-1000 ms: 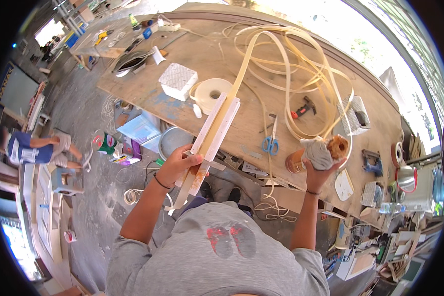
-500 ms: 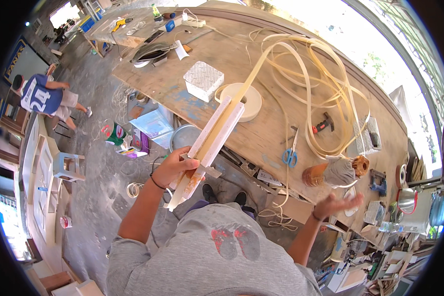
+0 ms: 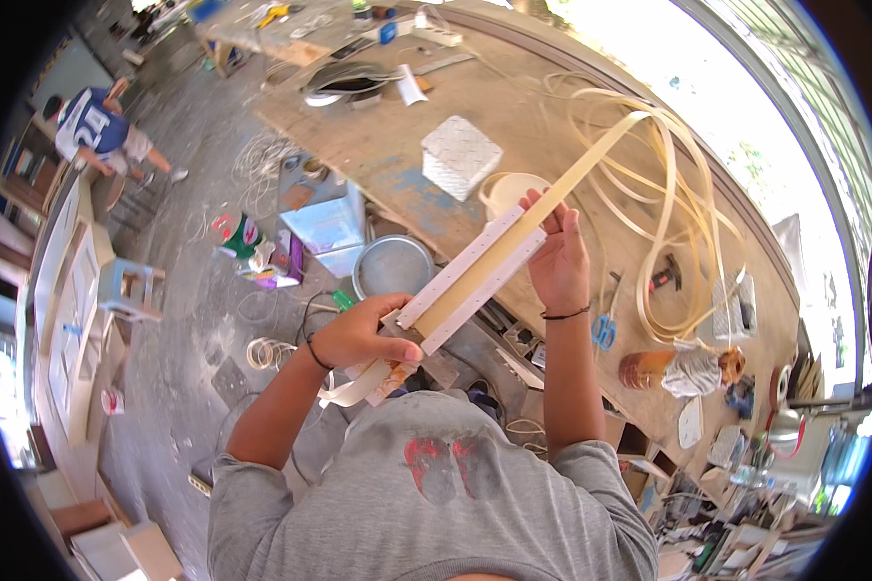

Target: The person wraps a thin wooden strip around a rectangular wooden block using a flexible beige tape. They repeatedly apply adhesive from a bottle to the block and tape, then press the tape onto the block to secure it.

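Note:
A long white trough [image 3: 443,300] with holes along its sides slants up and away in front of my body. A flat tan strip [image 3: 591,160] runs through it. My left hand [image 3: 370,334] grips the near end, thumb on top, beside a metal plate [image 3: 440,370]. A pale strip end [image 3: 344,395] curls out below that hand, next to an amber-stained part. My right hand [image 3: 560,257] is at the trough's far end, palm up, thumb and fingers extended. Its fingers pass partly behind the strip, so contact is unclear.
Loose strip coils [image 3: 654,203] lie on the wooden table [image 3: 358,145], near a patterned block [image 3: 461,155], pale roll [image 3: 510,194], scissors [image 3: 605,329], hammer [image 3: 665,275] and amber container [image 3: 647,370]. A round basin [image 3: 393,268] and blue box [image 3: 322,225] stand left. Another person [image 3: 97,131] is far left.
My right hand has moved left and up from beside the amber container to the trough's far end. The trough has shifted right and tilted lower, with my left hand still gripping its near end.

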Demonstrator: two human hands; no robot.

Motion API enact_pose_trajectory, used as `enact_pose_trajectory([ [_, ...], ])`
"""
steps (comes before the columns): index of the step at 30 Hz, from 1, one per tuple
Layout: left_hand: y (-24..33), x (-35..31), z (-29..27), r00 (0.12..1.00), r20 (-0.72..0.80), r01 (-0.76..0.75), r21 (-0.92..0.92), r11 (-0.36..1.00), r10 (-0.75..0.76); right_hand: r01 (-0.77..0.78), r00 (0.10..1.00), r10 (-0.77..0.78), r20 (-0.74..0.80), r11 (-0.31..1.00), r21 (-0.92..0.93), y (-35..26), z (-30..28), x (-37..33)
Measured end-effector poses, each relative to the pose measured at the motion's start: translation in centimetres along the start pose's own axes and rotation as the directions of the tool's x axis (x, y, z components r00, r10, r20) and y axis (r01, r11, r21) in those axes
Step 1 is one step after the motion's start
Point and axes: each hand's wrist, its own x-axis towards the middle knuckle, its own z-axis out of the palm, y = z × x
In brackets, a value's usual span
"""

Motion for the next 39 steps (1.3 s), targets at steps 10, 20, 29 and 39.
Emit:
enact_pose_trajectory([
  [10,-0.4,-3.3,-2.1,0.997,0.071,-0.005,-0.016,1.0,0.006,0.003,0.983,-0.039,0.179,0.98,0.201,2.6,-1.1,3.6],
  [20,-0.9,-6.6,-4.8,0.967,0.253,-0.028,-0.019,0.999,0.032,0.158,0.911,-0.143,0.387,0.987,-0.007,-28.7,-20.6,16.2],
  [29,2.5,-2.2,-4.2,0.994,0.089,-0.06,-0.018,0.998,0.062,-0.138,0.961,0.168,-0.22,0.98,0.144,-8.9,-14.1,7.6],
  [39,3.9,4.0,-1.9,0.977,0.198,-0.105,0.106,0.989,0.082,0.011,0.991,0.013,0.13,0.983,-0.183,-4.1,1.3,4.0],
])
